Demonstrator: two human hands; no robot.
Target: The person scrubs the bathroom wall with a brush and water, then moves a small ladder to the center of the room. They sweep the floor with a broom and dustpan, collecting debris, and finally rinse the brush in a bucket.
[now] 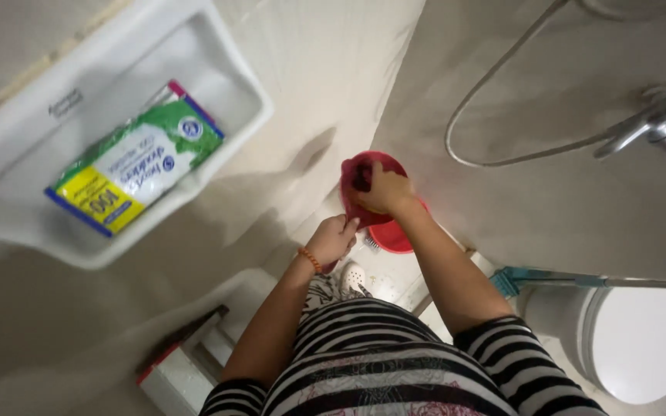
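Observation:
I look straight down in a bathroom. My right hand [383, 191] grips the top of a dark pink cloth [358, 179]. My left hand [333, 239] grips the same cloth lower down, with an orange bead bracelet on its wrist. The cloth hangs just above a red bucket [393, 235] on the tiled floor. A brush lies beside the bucket, partly hidden by my left hand. My striped top fills the lower middle of the view.
A white wall basin [32, 139] at the left holds a green, white and yellow packet [136, 158]. A white toilet [641, 343] stands at the lower right, a teal-headed mop [518, 279] leaning beside it. A tap [653, 123] with a hose is on the right wall.

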